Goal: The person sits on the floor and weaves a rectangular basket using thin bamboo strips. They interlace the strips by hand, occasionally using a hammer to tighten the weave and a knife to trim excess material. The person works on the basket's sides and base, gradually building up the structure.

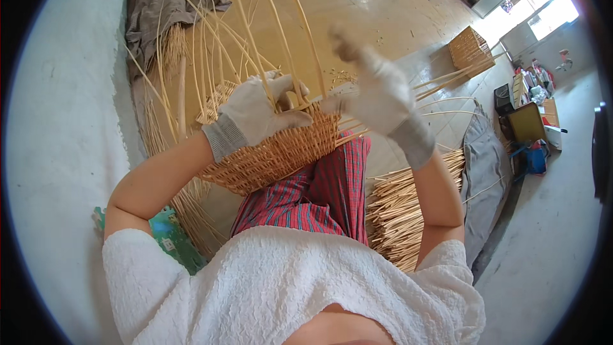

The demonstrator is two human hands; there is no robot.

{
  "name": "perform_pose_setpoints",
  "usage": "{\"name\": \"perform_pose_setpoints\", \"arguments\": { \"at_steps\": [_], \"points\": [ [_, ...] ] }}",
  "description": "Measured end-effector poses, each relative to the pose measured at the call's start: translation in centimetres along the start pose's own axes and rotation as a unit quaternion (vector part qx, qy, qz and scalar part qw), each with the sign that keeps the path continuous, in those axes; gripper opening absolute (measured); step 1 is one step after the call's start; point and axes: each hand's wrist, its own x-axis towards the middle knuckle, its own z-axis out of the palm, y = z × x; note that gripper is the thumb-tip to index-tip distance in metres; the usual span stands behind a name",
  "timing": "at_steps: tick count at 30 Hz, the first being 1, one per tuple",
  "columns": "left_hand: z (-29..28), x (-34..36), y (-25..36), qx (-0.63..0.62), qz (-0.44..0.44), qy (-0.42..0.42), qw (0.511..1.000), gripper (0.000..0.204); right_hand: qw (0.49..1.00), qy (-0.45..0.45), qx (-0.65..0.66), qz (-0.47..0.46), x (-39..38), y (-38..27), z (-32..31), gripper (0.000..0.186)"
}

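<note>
A partly woven wicker basket (274, 156) rests tilted against my lap, over red plaid trousers. Tall pale rods (278, 19) rise from its rim. My left hand (258, 107), in a whitish glove with a grey cuff, is closed at the rim around a rod, its thumb along the weave. To its right, my gloved right hand (380, 92) is raised just beyond the basket's right end. Motion blurs it, but its thumb points left and its fingers stretch upward, apart, with nothing visible in them. Whether its thumb touches the rim, I cannot tell.
A bundle of cut rods (399, 211) lies at my right beside a grey cloth (485, 172). Another wicker basket (470, 49) with long rods stands farther off. Long loose rods (182, 89) and a dark cloth (153, 9) are by the left wall (70, 121).
</note>
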Motion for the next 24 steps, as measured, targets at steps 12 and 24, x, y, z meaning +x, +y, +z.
{"name": "perform_pose_setpoints", "arguments": {
  "at_steps": [12,24],
  "points": [
    [0.9,0.6,-0.7,-0.021,0.014,0.000,1.000,0.036,0.993,0.100,-0.053,-0.039,-4.5,4.7,11.4,0.055],
    [1.7,0.4,-2.2,0.028,0.042,0.062,0.997,0.041,0.939,0.116,0.300,-0.125,4.8,-6.6,-0.2,0.051]
  ]
}}
